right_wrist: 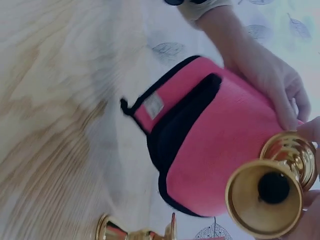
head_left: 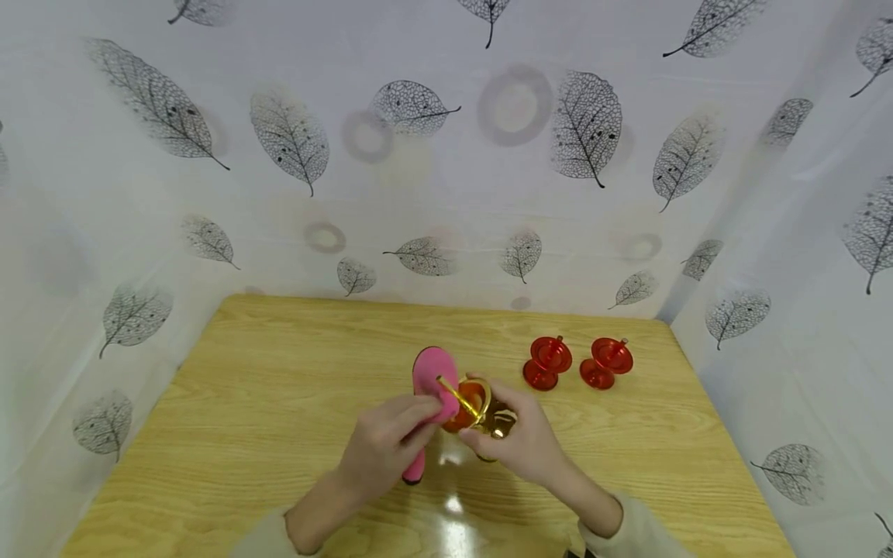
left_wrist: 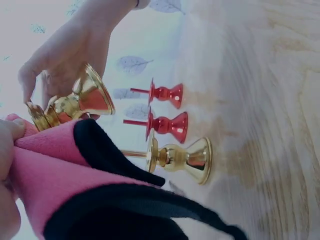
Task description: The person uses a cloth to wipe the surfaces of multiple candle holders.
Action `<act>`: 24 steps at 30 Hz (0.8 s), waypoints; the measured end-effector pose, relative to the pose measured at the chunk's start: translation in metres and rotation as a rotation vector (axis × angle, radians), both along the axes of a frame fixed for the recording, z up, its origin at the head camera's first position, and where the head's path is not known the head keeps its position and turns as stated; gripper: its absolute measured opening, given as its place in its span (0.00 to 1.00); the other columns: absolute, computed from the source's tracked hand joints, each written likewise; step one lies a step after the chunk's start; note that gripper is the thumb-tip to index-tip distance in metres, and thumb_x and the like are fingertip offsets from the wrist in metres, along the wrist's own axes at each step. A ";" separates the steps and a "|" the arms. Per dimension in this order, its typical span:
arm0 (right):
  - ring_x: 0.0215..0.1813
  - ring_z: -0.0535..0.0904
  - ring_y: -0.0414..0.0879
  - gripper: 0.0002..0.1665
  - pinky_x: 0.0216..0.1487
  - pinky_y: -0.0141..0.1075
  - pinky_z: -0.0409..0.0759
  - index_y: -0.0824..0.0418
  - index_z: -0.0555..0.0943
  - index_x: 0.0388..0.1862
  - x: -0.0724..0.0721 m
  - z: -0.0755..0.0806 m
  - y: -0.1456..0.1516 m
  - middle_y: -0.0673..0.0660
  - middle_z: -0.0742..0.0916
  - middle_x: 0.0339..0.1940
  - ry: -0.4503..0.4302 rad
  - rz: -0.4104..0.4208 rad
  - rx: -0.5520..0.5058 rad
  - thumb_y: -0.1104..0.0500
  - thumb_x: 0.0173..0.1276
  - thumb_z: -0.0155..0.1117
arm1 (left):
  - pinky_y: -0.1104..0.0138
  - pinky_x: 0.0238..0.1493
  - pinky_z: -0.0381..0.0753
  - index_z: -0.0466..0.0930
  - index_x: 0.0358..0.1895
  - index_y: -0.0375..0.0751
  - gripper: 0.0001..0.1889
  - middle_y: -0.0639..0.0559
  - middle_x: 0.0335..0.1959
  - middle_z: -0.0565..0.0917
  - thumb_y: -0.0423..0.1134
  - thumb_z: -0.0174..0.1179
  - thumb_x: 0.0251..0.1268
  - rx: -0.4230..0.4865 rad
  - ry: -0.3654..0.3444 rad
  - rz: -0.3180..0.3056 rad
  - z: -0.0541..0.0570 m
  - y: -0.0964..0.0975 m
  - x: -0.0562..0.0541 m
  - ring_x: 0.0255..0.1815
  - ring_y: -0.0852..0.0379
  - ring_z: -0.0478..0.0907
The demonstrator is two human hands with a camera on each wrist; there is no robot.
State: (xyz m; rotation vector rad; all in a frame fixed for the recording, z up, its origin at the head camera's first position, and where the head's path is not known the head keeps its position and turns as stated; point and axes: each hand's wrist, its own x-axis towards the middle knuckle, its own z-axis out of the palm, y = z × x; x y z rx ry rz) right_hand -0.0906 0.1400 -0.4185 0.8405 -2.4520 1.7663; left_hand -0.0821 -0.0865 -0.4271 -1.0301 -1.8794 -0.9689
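Observation:
In my left hand (head_left: 384,438) I grip a pink mitt-like cloth (left_wrist: 55,175) with black edging. Its folds stand open in the left wrist view, and a white label (right_wrist: 153,106) shows in the right wrist view. The fingers of my right hand (head_left: 522,440) hold a gold candle holder (left_wrist: 92,97) at a tilt, its hollow foot turned towards the right wrist camera. The holder's other end meets the cloth, and its tip is partly hidden there. Close by, a second gold candle holder (left_wrist: 192,160) stands upright on the table with its spike up.
Two red candle holders (head_left: 547,358) stand side by side at the back right of the wooden table (head_left: 293,364). White curtains (head_left: 446,186) with a leaf print hang behind the table and at both sides.

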 end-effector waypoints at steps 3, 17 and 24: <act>0.39 0.84 0.36 0.40 0.34 0.30 0.89 0.66 0.79 0.69 0.000 -0.004 -0.002 0.61 0.91 0.49 0.214 -0.101 0.126 0.60 0.56 0.81 | 0.71 0.45 0.91 0.88 0.43 0.37 0.14 0.48 0.37 0.92 0.39 0.55 0.83 -0.048 0.030 0.007 -0.001 0.003 0.001 0.37 0.55 0.91; 0.42 0.83 0.37 0.41 0.36 0.28 0.87 0.64 0.81 0.67 -0.002 -0.010 0.000 0.58 0.92 0.49 0.302 -0.124 0.170 0.61 0.52 0.82 | 0.71 0.50 0.90 0.88 0.46 0.36 0.16 0.48 0.41 0.92 0.40 0.50 0.85 -0.134 0.039 -0.001 -0.005 0.004 0.005 0.41 0.55 0.91; 0.34 0.81 0.33 0.33 0.33 0.32 0.85 0.67 0.81 0.67 -0.005 -0.003 0.010 0.60 0.92 0.44 -0.058 0.055 0.050 0.64 0.62 0.77 | 0.73 0.55 0.88 0.87 0.46 0.37 0.16 0.50 0.42 0.91 0.40 0.50 0.85 -0.157 0.015 -0.046 -0.008 -0.002 0.001 0.44 0.56 0.90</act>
